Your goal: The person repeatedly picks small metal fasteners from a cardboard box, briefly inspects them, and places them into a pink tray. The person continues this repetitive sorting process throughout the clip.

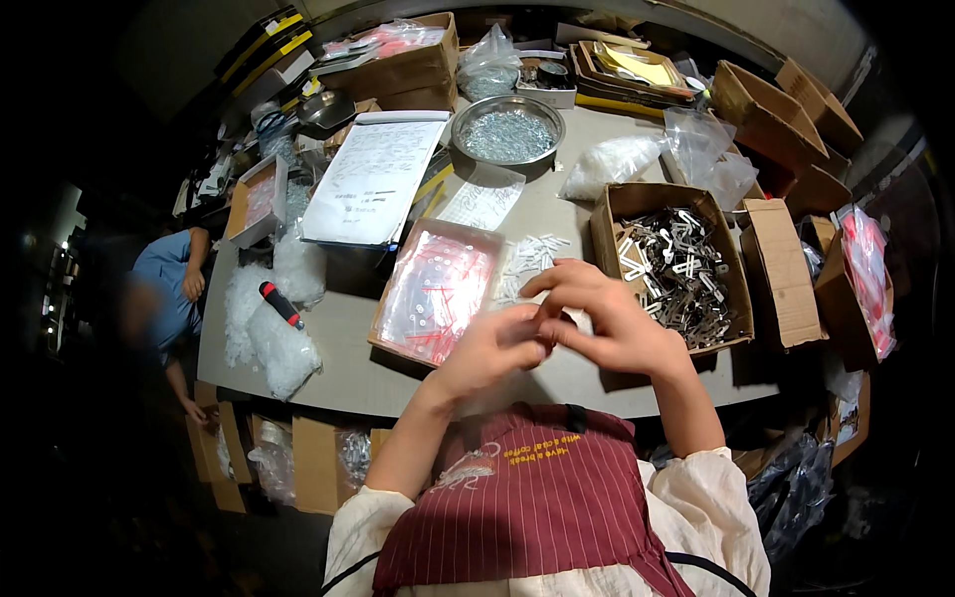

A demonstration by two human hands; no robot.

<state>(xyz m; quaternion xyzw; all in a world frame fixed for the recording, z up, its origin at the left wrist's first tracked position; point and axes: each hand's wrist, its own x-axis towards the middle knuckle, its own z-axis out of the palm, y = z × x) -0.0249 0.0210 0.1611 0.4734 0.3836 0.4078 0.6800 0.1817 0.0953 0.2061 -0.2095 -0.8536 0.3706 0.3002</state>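
Observation:
My left hand and my right hand meet above the table's near edge, thumbs and fingers curled toward each other. Something small and dark may sit between the fingertips; blur and the fingers hide what it is. Just beyond them lies a loose pile of small white strips. Left of the pile, close to my left hand, is a shallow cardboard box with clear, red-marked plastic bags. To the right of my right hand stands an open carton full of metal clips, some with white parts.
A metal bowl of small shiny parts stands at the back, beside a pad of written paper. On the left lie bags of white pieces and a red-black handled tool. More cartons crowd the right. Another person is far left.

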